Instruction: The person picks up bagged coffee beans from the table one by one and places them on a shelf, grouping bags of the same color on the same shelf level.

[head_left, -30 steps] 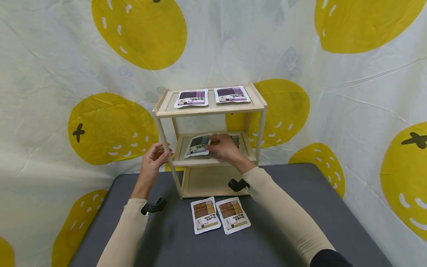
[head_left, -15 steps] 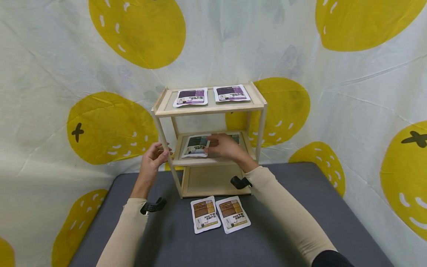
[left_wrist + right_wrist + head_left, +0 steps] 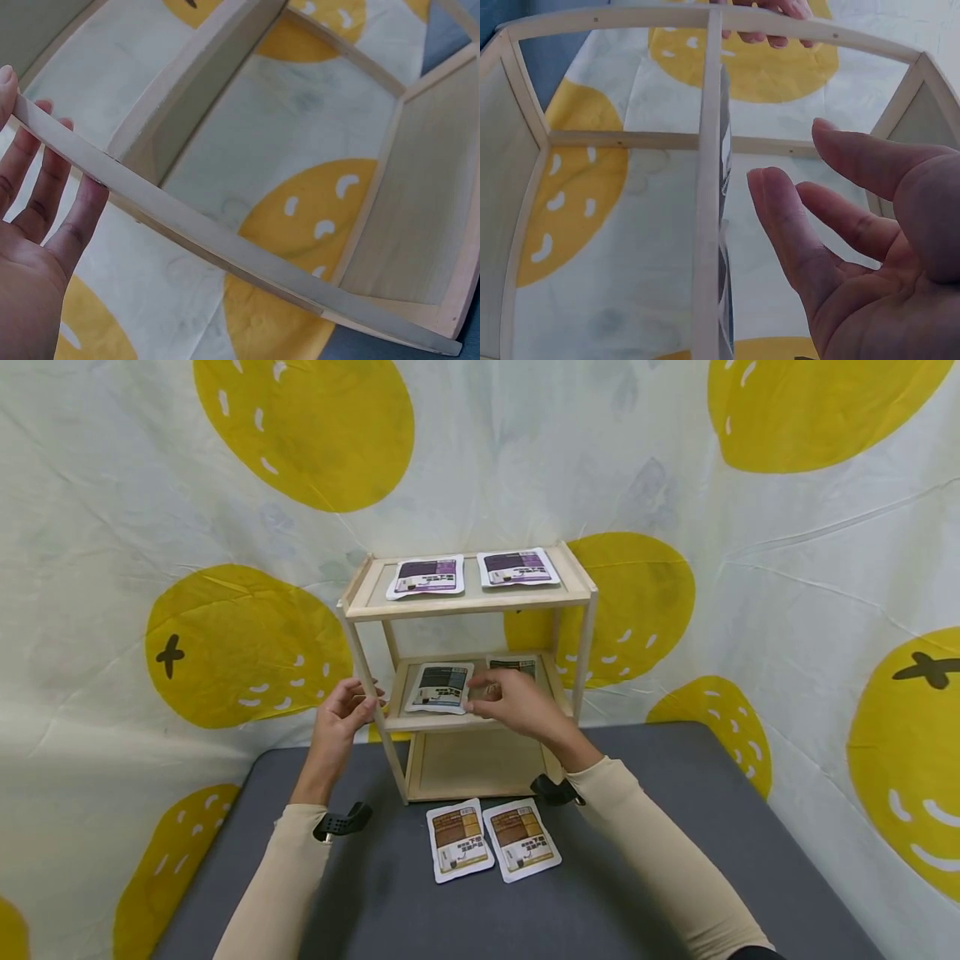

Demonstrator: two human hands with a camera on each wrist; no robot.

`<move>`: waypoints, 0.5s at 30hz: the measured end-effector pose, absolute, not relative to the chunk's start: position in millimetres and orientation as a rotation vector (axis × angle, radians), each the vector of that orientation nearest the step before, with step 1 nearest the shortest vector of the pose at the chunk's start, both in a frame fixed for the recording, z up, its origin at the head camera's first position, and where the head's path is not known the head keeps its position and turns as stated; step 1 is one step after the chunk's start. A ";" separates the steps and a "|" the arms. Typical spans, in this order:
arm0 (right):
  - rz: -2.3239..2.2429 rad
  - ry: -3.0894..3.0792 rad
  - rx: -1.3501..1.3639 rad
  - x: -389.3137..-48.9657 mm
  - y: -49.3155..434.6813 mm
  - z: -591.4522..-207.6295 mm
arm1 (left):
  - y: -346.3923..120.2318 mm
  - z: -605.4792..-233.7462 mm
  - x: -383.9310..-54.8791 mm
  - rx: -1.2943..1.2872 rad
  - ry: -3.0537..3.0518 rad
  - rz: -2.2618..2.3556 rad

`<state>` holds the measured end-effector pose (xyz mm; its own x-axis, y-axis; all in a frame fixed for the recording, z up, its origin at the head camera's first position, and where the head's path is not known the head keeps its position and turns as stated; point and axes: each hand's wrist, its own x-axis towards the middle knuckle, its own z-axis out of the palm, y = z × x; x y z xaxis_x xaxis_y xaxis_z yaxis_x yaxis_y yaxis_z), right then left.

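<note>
A three-tier wooden shelf rack (image 3: 420, 724) stands on the grey table. My left hand (image 3: 335, 727) holds its left front post, thumb in front and fingers behind, as the left wrist view (image 3: 37, 217) also shows. On the middle tier lies a white-edged dark-green pouch (image 3: 441, 687) at the left. A second green pouch (image 3: 517, 665) lies to its right, partly hidden by my right hand (image 3: 521, 706). That hand hovers over the tier beside the left pouch, thumb and fingers parted with nothing between them in the right wrist view (image 3: 847, 232).
Two purple pouches, left (image 3: 427, 577) and right (image 3: 519, 567), lie on the top tier. Two brown-and-yellow pouches, left (image 3: 460, 841) and right (image 3: 522, 841), lie on the table (image 3: 420, 927) before the rack. A fruit-patterned cloth (image 3: 765, 543) hangs behind it.
The left green pouch has gone from tilted to flat on the middle tier. My right hand has let go of it and drawn slightly right. My left hand stays on the post.
</note>
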<state>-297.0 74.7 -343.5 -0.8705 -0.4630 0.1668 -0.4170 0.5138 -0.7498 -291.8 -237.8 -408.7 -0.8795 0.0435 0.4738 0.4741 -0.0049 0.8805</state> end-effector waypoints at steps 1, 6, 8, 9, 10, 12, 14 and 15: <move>-1.293 2.696 -0.782 -294.9 75.1 -344.4 | -237.9 -408.7 -291.8 -0.538 -1.968 -1.954; -1.286 2.701 -0.781 -285.1 76.2 -350.6 | -237.5 -408.4 -292.1 -0.524 -1.966 -1.960; -1.313 2.670 -0.783 -281.5 76.5 -354.1 | -237.6 -408.5 -292.5 -0.523 -1.962 -1.967; -1.323 2.655 -0.793 -279.8 76.6 -356.2 | -237.7 -408.6 -292.4 -0.524 -1.961 -1.972; -1.328 2.640 -0.800 -277.9 76.9 -358.0 | -237.7 -408.6 -292.4 -0.529 -1.961 -1.976; -1.335 2.616 -0.817 -274.2 78.1 -361.5 | -237.8 -408.6 -292.0 -0.537 -1.959 -1.984; -1.347 2.579 -0.832 -271.0 79.7 -365.2 | -237.5 -408.4 -291.2 -0.540 -1.958 -1.990; -1.353 2.559 -0.836 -269.4 80.8 -367.0 | -237.5 -408.3 -290.8 -0.541 -1.959 -1.992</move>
<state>-269.4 80.8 -367.0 -0.8382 -0.5273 0.1392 -0.4119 0.4447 -0.7954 -290.8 -237.5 -408.3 -0.8858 0.0518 0.4612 0.4603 -0.0293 0.8873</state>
